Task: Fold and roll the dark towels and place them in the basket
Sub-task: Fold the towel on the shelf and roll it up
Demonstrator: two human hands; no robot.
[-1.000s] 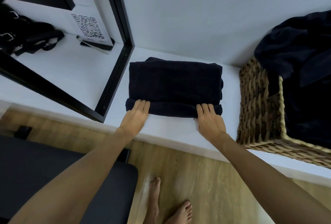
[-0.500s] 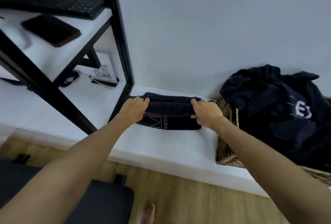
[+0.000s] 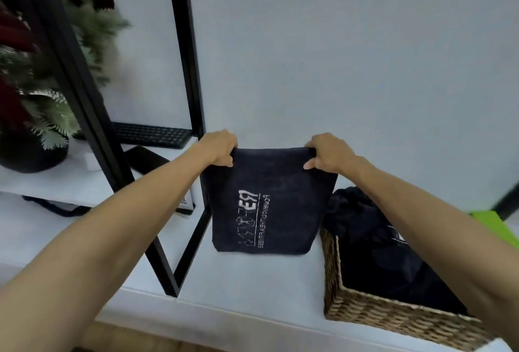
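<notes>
A dark folded towel with white printed lettering hangs in the air above the white shelf. My left hand grips its top left corner and my right hand grips its top right corner. The towel's lower edge hangs just above the shelf surface, or touches it; I cannot tell which. To the right stands a wicker basket holding a heap of dark towels; my right forearm crosses over it.
A black metal frame stands at the left, with a black keyboard and a dark flat object on a white shelf inside it. A potted plant is at far left. A green object lies at the right.
Both hands have lifted the towel off the shelf, and it now hangs unfolded downward with its lettering showing. The view has tilted upward.
</notes>
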